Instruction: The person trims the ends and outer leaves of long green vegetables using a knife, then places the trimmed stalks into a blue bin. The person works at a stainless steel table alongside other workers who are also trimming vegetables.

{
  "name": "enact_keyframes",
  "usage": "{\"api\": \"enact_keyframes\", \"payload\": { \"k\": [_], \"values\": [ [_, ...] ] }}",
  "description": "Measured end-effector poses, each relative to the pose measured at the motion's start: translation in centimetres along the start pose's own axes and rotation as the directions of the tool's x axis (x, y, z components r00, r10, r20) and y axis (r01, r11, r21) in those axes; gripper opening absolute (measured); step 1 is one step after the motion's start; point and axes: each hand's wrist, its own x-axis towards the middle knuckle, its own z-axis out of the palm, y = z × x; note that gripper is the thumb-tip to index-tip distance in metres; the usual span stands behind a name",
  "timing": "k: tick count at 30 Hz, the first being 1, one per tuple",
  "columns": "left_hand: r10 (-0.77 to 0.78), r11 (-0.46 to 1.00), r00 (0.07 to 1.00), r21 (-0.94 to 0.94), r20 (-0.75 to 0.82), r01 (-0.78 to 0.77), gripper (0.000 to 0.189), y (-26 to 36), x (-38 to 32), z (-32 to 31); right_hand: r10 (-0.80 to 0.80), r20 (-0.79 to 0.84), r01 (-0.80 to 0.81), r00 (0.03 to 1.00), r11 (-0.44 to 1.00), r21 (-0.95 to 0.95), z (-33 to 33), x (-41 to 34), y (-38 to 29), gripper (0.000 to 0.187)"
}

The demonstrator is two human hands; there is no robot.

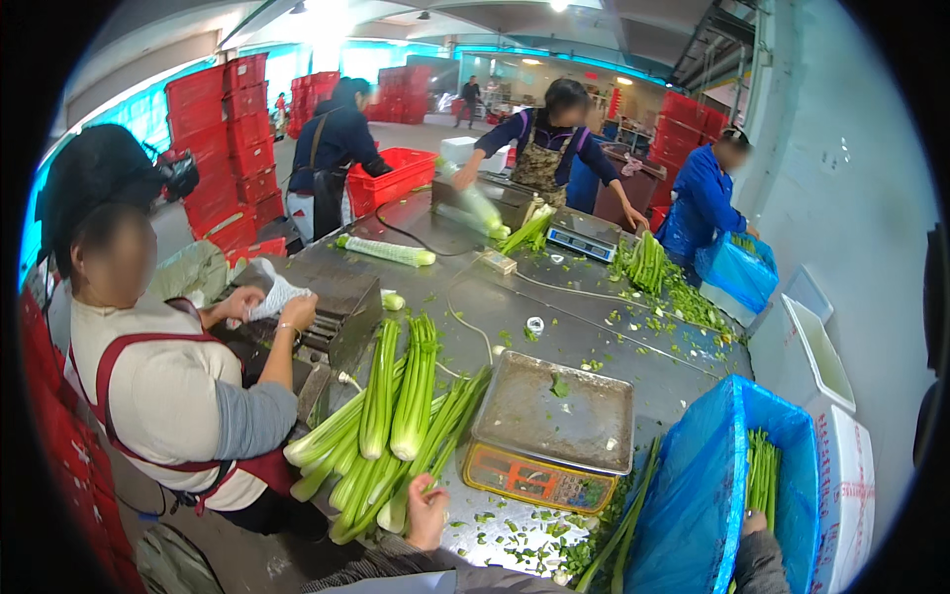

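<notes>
My left hand (428, 512) is raised with bent fingers and nothing in it, just in front of the root ends of a pile of celery (364, 482). Two celery bunches (414, 416) lie on top of that pile. My right hand (755, 523) reaches into a box lined with a blue plastic bag (694, 475), at the lower end of green celery stalks (761, 468); its fingers are mostly hidden. Between my hands stands an orange digital scale (540, 475) whose metal pan (557, 412) bears a scrap of leaf.
At the left a co-worker (163, 371) holds white netting (276, 293). Several people work across the metal table (475, 297), with another scale (582, 237) and netted celery (386, 251). Foam boxes (824, 349) stand at the right wall. Leaf scraps and a cable lie about.
</notes>
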Motion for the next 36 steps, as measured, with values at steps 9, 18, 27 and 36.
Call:
{"api": "enact_keyframes", "payload": {
  "k": [9, 18, 27, 36],
  "values": [
    [-0.096, 0.995, 0.899, 0.070, 0.428, 0.073, 0.043, -0.4, -5.2, 2.9, 0.089, 0.274, -0.042, 0.958, 0.984, -0.174, -6.0, -4.2, -9.3, 0.045],
    [-0.159, 0.982, 0.846, 0.172, 0.508, 0.082, 0.046, 0.6, -7.9, 1.8, 0.076, 0.469, 0.096, 0.880, 0.939, -0.331, -9.8, -9.8, -9.6, 0.057],
    [-0.207, 0.968, 0.838, 0.231, 0.505, 0.100, 0.044, -0.6, -8.9, 0.0, 0.225, 0.585, -0.058, 0.779, 0.955, -0.291, -7.0, -6.1, -4.4, 0.061],
    [-0.367, 0.926, 0.748, 0.291, 0.552, 0.239, 0.037, -3.7, -9.2, -0.3, 0.235, 0.548, -0.117, 0.802, 0.963, -0.243, -8.9, -2.7, -10.5, 0.045]
  ]
}}
